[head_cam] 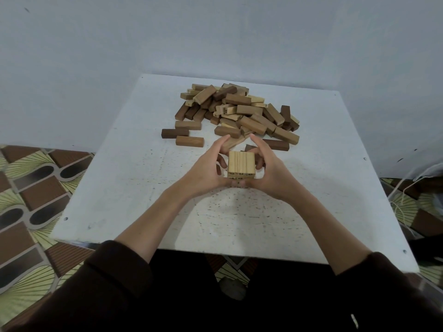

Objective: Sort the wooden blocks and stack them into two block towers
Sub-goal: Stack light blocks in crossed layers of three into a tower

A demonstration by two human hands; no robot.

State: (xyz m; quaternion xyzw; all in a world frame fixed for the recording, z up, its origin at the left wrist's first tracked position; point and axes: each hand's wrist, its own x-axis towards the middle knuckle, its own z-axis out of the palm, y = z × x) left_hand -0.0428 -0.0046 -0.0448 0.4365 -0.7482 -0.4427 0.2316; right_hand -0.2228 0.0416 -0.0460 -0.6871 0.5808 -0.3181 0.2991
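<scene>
**Head view: both hands cup a pale block tower**

Head view shows the left hand and right hand with curled fingers gripping the light-wood tower at the middle of the white bench. Beyond it, loose mixed blocks lie heaped toward the far edge.

Dim, soft light; warped edges

Dark brown sleeves pushed up the forearms, bare wrists, dark trousers

Both hands hide the pale tower's lower layers.
</scene>
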